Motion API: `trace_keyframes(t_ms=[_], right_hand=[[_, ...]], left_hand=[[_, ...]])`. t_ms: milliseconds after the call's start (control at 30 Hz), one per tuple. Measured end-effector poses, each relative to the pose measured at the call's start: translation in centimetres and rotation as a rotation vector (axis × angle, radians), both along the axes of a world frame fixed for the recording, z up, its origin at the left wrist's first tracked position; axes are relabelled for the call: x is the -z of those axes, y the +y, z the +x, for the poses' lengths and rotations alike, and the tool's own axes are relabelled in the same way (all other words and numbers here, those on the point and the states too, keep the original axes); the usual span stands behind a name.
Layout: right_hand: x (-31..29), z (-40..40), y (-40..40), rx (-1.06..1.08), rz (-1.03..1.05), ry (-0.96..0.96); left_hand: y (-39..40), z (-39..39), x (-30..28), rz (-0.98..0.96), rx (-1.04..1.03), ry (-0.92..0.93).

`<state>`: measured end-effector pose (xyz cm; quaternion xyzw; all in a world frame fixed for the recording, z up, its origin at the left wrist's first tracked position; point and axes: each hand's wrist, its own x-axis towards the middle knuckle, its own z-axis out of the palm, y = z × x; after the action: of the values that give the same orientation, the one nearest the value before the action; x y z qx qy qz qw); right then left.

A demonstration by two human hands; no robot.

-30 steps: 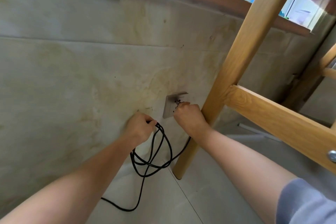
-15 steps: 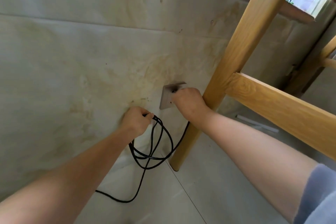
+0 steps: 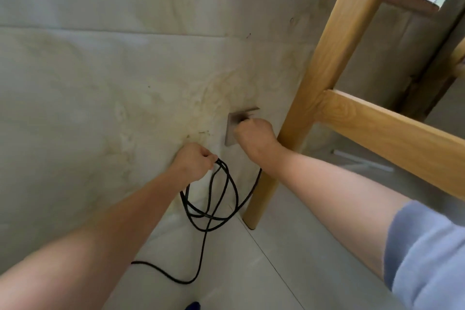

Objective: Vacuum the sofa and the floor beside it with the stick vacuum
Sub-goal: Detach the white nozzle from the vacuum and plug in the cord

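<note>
A: I'm watching the right hand (image 3: 253, 134) closing into a fist against the grey square wall socket (image 3: 232, 128). It seems to be gripping a plug, but the fingers are hiding it, so I can't confirm that.

B: And the left hand (image 3: 195, 163)?

A: It's gripping loops of the thin black power cord (image 3: 211, 199), just below and left of the right hand. The slack is hanging under it and trailing across the pale tiled floor (image 3: 289, 259).

B: Where's the stick vacuum?

A: Out of view; only its cord is showing.

B: Advice?

A: I'm suggesting pushing straight in, keeping the loops off the light wooden table leg (image 3: 314, 98) beside the right wrist.
</note>
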<state>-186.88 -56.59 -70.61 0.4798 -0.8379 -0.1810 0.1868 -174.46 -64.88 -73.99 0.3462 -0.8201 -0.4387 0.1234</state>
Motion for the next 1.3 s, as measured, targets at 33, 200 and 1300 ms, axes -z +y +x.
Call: trace_keyframes(t_ms=[33,200,1300], right_hand=[[-0.5,-0.4,-0.2,-0.004,-0.005,0.013],[-0.4,-0.2,0.1,-0.032,-0.01,0.061],[11.6,11.0,5.0,-0.143,-0.021,-0.596]], left_hand=[[-0.2,-0.1,-0.1,-0.005,-0.013,0.012],[0.3,0.0,0.1,0.051,-0.02,0.007],[-2.1,9.6,9.4,-0.009,-0.124,-0.186]])
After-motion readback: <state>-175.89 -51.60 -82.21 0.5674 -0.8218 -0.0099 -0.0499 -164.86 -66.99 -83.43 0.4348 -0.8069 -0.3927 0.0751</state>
